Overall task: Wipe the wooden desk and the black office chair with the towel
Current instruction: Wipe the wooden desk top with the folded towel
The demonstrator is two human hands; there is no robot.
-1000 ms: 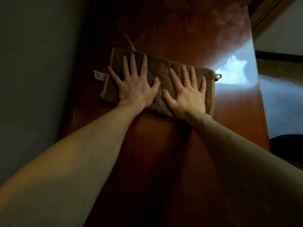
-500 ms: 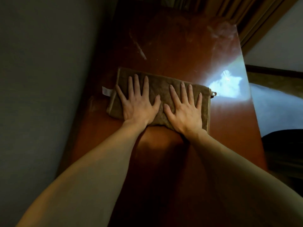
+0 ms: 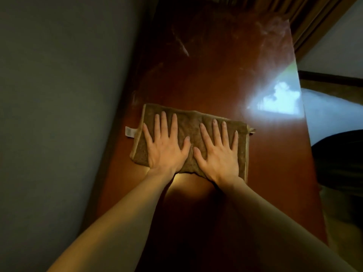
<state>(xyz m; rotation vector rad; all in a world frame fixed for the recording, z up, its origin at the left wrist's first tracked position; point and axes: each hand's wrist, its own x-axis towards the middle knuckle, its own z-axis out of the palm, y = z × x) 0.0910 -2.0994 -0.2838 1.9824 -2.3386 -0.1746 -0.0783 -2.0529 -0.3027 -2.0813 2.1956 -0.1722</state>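
Your two hands lie flat, fingers spread wide, on top of a folded brown towel (image 3: pixel 189 122) that rests on the reddish wooden bench (image 3: pixel 216 65). Your left hand (image 3: pixel 167 148) covers the towel's left half; your right hand (image 3: pixel 220 152) covers the right half. The thumbs point toward each other and sit near, not touching. Neither hand grips anything; both palms press down on the cloth.

A small white tag (image 3: pixel 129 132) sticks out from the towel's left edge. The towel's long side runs across the bench, tilted slightly down to the right.

To the left, a grey wall (image 3: pixel 59 114) runs along the bench edge, and the towel's left end sits near it. To the right, a strip of bare wood separates the towel from the bench's right edge. Beyond the towel, the bench stretches away bare, with pale streaks and a bright patch of reflected light (image 3: pixel 279 99) on the right. A dark rounded shape, probably the chair (image 3: pixel 341 160), shows past the right edge.
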